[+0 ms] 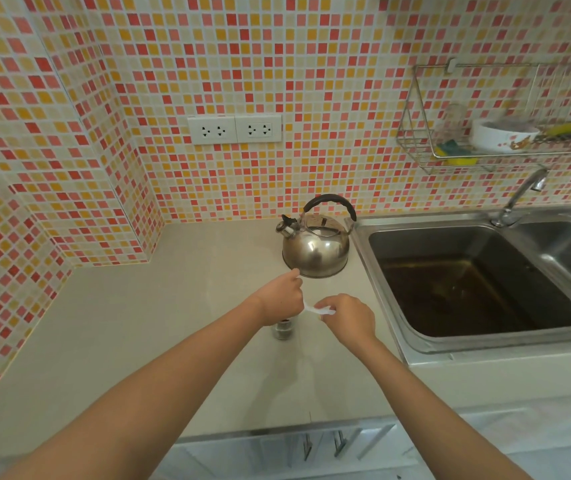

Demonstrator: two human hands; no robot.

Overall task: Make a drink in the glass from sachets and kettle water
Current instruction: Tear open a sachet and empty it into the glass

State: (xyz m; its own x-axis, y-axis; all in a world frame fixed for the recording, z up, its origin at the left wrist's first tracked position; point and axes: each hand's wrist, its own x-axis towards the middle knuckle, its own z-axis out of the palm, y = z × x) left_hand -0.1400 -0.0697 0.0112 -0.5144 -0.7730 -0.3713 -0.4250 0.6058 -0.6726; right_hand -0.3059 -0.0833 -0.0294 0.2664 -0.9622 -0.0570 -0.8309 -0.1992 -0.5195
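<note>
A small clear glass (283, 330) stands on the beige counter (138, 323), mostly hidden beneath my left hand (282, 296). Something dark shows inside near its rim. Both hands pinch a thin white sachet (315, 309) that stretches between them just above the glass. My right hand (348, 318) grips its right end, my left hand the other end. Behind the hands, a steel kettle (316, 244) with a black handle sits on the counter, spout pointing left.
A steel sink (478, 285) with brownish water lies right of the kettle, tap (519, 197) behind it. A wire rack (485, 140) on the tiled wall holds a bowl and sponges. Two wall sockets (235, 129) are above the counter. Cabinet handles sit below the front edge.
</note>
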